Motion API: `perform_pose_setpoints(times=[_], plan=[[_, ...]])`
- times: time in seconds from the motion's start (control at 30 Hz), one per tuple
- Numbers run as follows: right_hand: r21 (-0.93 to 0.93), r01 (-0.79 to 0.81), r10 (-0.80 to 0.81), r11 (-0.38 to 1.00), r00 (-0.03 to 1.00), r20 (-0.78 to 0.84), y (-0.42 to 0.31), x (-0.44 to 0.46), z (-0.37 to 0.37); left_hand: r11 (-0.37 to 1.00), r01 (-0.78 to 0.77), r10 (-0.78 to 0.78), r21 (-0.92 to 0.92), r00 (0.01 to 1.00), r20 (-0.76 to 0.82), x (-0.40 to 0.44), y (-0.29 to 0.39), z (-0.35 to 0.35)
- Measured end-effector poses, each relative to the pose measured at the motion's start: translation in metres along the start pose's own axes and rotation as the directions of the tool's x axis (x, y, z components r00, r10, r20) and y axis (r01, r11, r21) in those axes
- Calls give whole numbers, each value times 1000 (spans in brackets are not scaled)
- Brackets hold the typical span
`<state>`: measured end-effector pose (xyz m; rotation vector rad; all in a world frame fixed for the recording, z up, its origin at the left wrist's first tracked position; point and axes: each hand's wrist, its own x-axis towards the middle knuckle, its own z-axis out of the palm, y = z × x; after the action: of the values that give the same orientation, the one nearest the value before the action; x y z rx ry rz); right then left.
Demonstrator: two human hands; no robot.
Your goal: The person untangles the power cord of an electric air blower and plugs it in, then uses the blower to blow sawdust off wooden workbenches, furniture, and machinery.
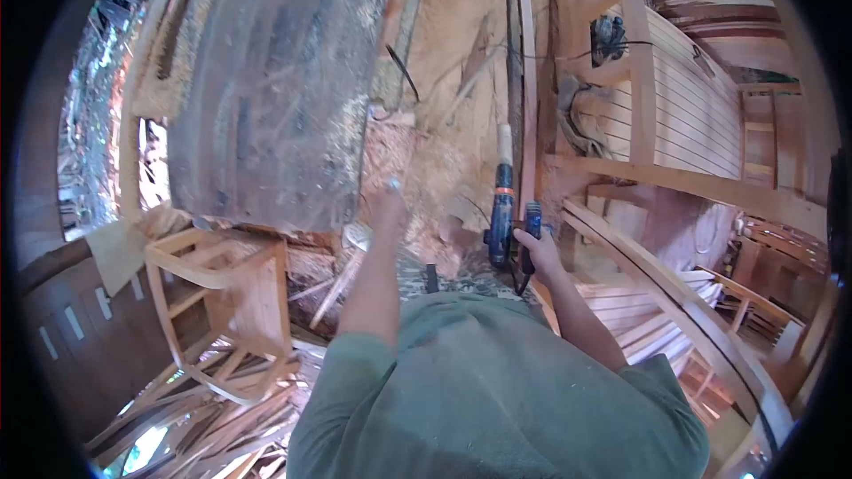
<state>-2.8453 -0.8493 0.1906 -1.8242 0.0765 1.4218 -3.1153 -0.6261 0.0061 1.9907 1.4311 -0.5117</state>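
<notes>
My right hand is closed around the grip of a blue and black power drill with an orange ring. The drill's pale, rod-like front end points away from me, along a long wooden strip. My left hand reaches forward over the sawdust-covered ground, near the corner of a large dark slab. It is blurred, with a small light bluish spot at its fingertips, so its grip cannot be made out. A dark cord hangs by the drill's rear end.
A wooden chair frame stands at the lower left, above scrap wood. On the right are another wooden frame, a slatted panel and a long curved rail. A black cable crosses the upper right.
</notes>
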Motion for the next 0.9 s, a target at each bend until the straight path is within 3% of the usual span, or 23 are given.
perform_pose_setpoints(times=[0.03,0.07,0.13,0.17,0.2,0.23,0.3,0.33,0.37,0.4,0.47,0.63,0.9], plan=[[-32,20,-21,999,1000,-4,3,0,-4,1000,2,-2,2,1000,-26,23,-8,0],[-66,42,-42,997,999,-7,6,-2,-8,792,233,-360,-565,925,-124,24,5,-16],[-130,-5,-2,991,999,-51,7,-14,-10,660,389,-466,-642,883,56,69,-7,-21],[-102,-45,41,994,998,-44,4,-23,-8,727,226,-476,-649,846,-239,87,-13,-5],[-72,-87,84,994,996,-37,5,-25,-10,512,146,-466,-847,875,-131,109,-22,5],[-128,-102,100,987,995,-23,22,-23,-22,453,187,-457,-872,888,-47,119,-18,-1],[-220,-108,100,969,994,-50,38,-37,-22,397,138,-406,-908,913,-39,125,-1,-39],[-297,-91,82,950,996,-42,37,-35,-19,392,49,-385,-919,916,-115,130,3,-42],[-216,-231,220,949,973,-71,31,-37,-10,432,-40,-412,-901,880,-236,170,-18,-23],[-251,-285,273,925,959,-81,35,-38,-12,486,-103,-434,-868,833,-342,194,-47,8],[-254,-180,156,950,981,-112,47,-34,-15,538,167,-570,-826,794,-211,159,-23,-35],[-309,-289,276,906,957,-85,52,-21,-22,611,44,-486,-791,810,-330,167,-27,-40],[-369,-263,249,891,965,-87,53,0,-3,654,-3,-429,-757,822,-374,175,-39,-41]])
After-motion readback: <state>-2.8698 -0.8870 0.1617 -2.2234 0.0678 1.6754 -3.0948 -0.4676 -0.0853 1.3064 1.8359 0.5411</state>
